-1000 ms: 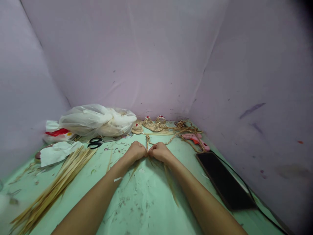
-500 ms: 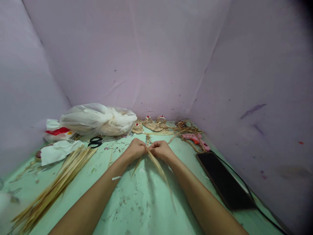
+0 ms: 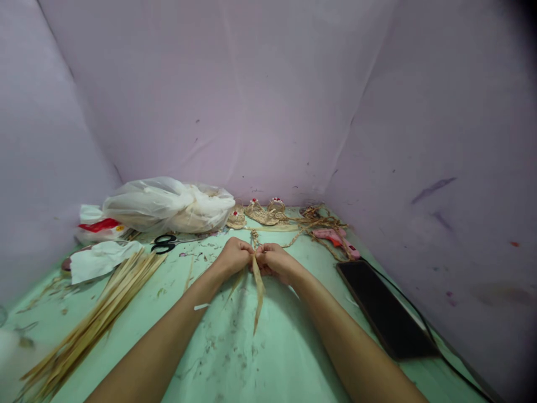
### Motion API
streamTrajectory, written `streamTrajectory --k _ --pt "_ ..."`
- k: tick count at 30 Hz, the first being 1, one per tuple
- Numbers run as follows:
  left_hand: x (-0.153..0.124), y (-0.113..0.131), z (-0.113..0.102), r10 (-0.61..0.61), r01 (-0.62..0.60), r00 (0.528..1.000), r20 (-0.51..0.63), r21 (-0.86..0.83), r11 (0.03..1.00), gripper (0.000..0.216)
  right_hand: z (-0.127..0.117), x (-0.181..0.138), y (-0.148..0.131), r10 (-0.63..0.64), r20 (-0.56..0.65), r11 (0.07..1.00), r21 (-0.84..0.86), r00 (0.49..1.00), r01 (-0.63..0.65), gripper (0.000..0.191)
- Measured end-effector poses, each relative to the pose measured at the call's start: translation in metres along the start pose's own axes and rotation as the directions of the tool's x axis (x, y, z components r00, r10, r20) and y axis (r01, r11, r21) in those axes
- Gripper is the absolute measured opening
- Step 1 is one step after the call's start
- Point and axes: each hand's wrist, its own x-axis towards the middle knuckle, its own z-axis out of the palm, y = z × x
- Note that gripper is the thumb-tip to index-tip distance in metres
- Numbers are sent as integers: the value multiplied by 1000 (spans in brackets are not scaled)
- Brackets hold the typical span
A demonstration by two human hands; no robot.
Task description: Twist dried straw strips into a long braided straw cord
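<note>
My left hand (image 3: 237, 257) and my right hand (image 3: 274, 261) meet at the middle of the table, fingers pinched together. Between them they grip a braid of dry plant fibre, whose knotted top (image 3: 254, 236) shows just beyond my fingertips. One loose strip (image 3: 258, 288) of the fibre hangs down toward me from between the hands. A thinner strand (image 3: 235, 284) trails under my left hand. The fingertips cover the part being held, so its exact crossing is hidden.
At left lie a bundle of dry strips (image 3: 96, 319), black-handled scissors (image 3: 163, 244) and a white cloth (image 3: 103, 260). Behind are a plastic bag (image 3: 168, 206) and woven pieces with red beads (image 3: 262, 215). A pink glue gun (image 3: 333, 237) and a dark flat board (image 3: 386, 310) lie right.
The loose strip has swung from the lower right to hang nearly straight down between my hands. My right hand's fingers have shifted slightly; the left hand has hardly moved.
</note>
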Motion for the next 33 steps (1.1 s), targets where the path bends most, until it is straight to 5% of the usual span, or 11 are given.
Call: streamTrajectory --k 13,17,20,28,33 --pt "3 -5 -2 39 -47 997 66 110 993 15 -15 12 10 6 -85 980 -196 996 -22 7" --pt "-1 -1 -10 97 -125 968 230 109 986 11 -19 12 10 4 -50 987 -159 999 -12 5" --pt "-1 3 -17 13 -15 944 330 4 1000 10 -23 14 10 11 -1 988 -157 1000 -11 7" --pt "3 4 -8 -240 247 959 150 -32 968 18 -21 13 11 -19 25 975 -219 999 24 8" --pt "5 2 -7 -193 188 979 69 67 980 6 -15 12 12 -51 -14 955 -294 999 44 3"
